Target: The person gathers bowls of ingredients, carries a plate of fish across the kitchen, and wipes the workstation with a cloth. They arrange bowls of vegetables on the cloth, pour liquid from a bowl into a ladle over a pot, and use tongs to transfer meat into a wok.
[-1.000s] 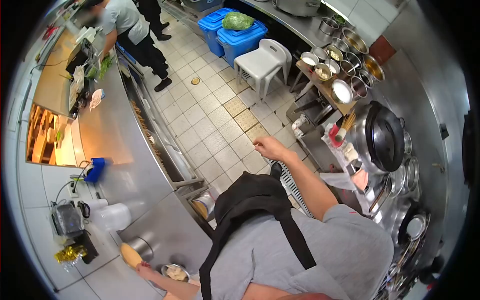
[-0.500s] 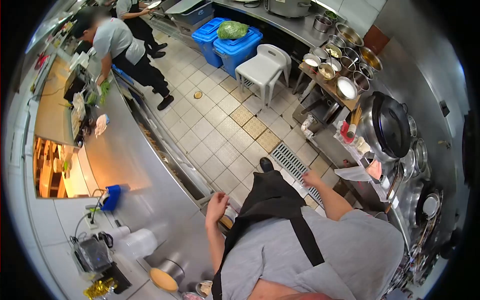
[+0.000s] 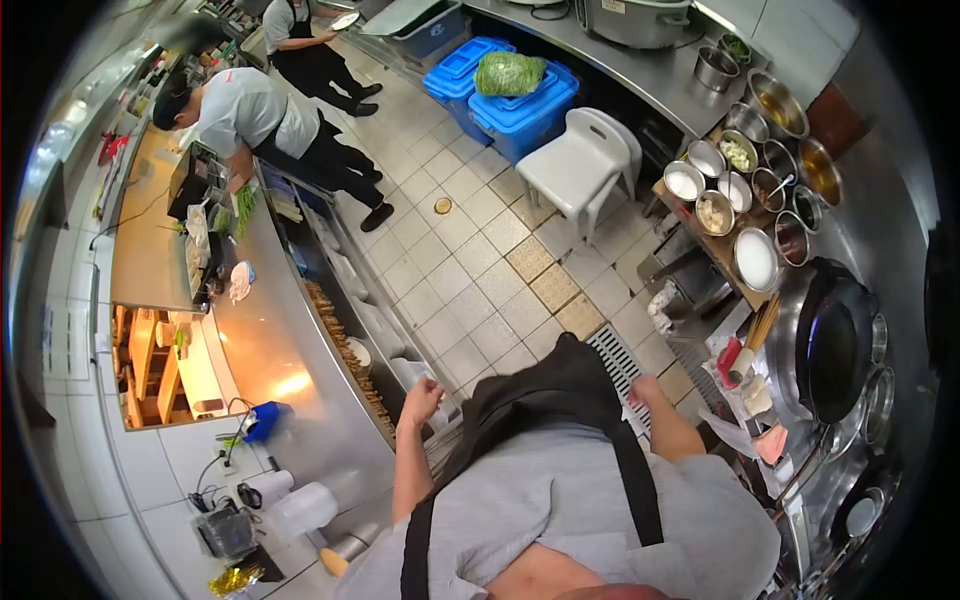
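My left hand (image 3: 422, 400) hangs beside the steel counter (image 3: 345, 395), its fingers loosely curled with nothing visible in them. Near the floor drain grate (image 3: 612, 362), my right hand (image 3: 648, 391) is held low with its fingers curled in; I see nothing in it. Between the hands is my black apron (image 3: 540, 395). Under the counter edge on the left, white containers (image 3: 378, 325) stand in an open recess. On the right, a red-and-white packet (image 3: 730, 362) and a bundle of thin sticks (image 3: 760, 325) stand beside a large black wok (image 3: 838, 340).
A white stool (image 3: 570, 165) stands ahead, beside blue lidded bins (image 3: 525, 115) with a bag of greens (image 3: 508, 74). Metal bowls of ingredients (image 3: 755, 258) crowd a low table at right. Two co-workers stand at left, one person (image 3: 265, 115) leaning over the counter.
The view has shifted, so the stool, bins and bowls appear nearer and further right. Both my hands stay low at my sides. The nearer co-worker still leans over the counter.
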`<state>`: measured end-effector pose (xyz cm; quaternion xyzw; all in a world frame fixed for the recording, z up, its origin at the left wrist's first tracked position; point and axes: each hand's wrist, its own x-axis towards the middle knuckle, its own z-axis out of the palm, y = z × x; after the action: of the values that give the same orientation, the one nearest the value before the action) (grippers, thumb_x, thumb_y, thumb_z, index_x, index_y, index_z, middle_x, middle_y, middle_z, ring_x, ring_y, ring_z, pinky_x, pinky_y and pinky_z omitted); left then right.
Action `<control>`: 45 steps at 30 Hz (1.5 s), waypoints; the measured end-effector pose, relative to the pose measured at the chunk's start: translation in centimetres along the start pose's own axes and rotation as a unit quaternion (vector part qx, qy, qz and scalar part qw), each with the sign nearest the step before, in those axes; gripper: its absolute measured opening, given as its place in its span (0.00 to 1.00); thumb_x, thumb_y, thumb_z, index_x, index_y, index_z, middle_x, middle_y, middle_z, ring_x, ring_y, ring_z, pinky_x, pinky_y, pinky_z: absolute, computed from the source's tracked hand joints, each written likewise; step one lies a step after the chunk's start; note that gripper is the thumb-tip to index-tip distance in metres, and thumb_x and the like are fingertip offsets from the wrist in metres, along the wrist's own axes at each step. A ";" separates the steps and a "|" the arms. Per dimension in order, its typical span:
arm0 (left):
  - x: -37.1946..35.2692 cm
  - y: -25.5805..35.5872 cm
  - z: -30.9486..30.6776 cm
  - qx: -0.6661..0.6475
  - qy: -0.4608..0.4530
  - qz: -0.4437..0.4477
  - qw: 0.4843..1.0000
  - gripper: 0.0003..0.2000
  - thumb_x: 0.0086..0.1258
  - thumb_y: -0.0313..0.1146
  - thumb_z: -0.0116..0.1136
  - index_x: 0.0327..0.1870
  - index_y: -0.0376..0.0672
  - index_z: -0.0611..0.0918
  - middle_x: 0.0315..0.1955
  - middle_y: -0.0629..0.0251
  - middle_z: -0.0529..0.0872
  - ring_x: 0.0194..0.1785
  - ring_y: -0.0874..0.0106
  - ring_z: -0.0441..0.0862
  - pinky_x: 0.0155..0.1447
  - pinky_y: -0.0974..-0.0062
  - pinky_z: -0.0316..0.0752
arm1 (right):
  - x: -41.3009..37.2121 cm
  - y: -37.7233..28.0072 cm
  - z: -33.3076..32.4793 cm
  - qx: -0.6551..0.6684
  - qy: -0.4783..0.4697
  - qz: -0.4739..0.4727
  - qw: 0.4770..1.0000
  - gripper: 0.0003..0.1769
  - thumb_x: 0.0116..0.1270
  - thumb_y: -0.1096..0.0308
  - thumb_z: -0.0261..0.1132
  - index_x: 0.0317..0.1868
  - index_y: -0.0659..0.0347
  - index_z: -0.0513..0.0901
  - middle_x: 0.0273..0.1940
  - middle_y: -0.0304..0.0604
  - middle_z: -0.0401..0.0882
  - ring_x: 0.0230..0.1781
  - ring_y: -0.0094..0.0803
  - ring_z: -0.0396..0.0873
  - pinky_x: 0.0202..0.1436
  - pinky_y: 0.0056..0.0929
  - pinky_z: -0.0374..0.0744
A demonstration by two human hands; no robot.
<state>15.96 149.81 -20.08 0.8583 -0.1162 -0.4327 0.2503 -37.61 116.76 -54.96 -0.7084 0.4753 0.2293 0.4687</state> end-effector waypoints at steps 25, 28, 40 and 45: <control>24.8 41.5 -15.7 0.209 -0.270 0.471 0.813 0.09 0.62 0.22 0.61 0.41 0.35 0.76 0.34 0.45 0.84 0.41 0.42 0.81 0.44 0.53 0.74 | -4.1 -72.8 -32.5 0.167 -0.299 -0.246 0.907 0.21 0.83 0.65 0.57 0.70 0.61 0.80 0.60 0.42 0.85 0.60 0.27 0.79 0.67 0.28 0.74; 27.9 43.5 -17.6 0.171 -0.229 0.518 0.806 0.09 0.60 0.22 0.60 0.41 0.36 0.77 0.31 0.46 0.83 0.40 0.42 0.81 0.43 0.50 0.73 | 0.9 -75.3 -30.7 0.059 -0.263 -0.250 0.930 0.29 0.85 0.50 0.49 0.68 0.65 0.79 0.63 0.51 0.83 0.62 0.36 0.79 0.67 0.33 0.75; 36.8 42.6 -20.5 0.328 -0.175 0.428 0.824 0.16 0.65 0.34 0.67 0.50 0.35 0.82 0.35 0.44 0.89 0.44 0.44 0.88 0.47 0.49 0.83 | 7.0 -87.0 -32.1 -0.064 -0.177 -0.343 0.920 0.39 0.83 0.39 0.42 0.53 0.71 0.83 0.53 0.57 0.88 0.56 0.50 0.84 0.59 0.43 0.77; 37.2 43.5 -20.5 0.299 -0.199 0.428 0.829 0.16 0.63 0.29 0.68 0.50 0.35 0.81 0.35 0.43 0.89 0.45 0.43 0.87 0.45 0.49 0.81 | 2.1 -89.6 -34.5 -0.053 -0.150 -0.245 0.956 0.34 0.83 0.43 0.49 0.56 0.70 0.83 0.51 0.49 0.90 0.52 0.45 0.87 0.58 0.37 0.80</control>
<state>55.36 104.24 -12.24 0.6506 -0.6431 -0.3878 0.1127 38.72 95.07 -0.93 -0.7845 0.1984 0.2359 0.5381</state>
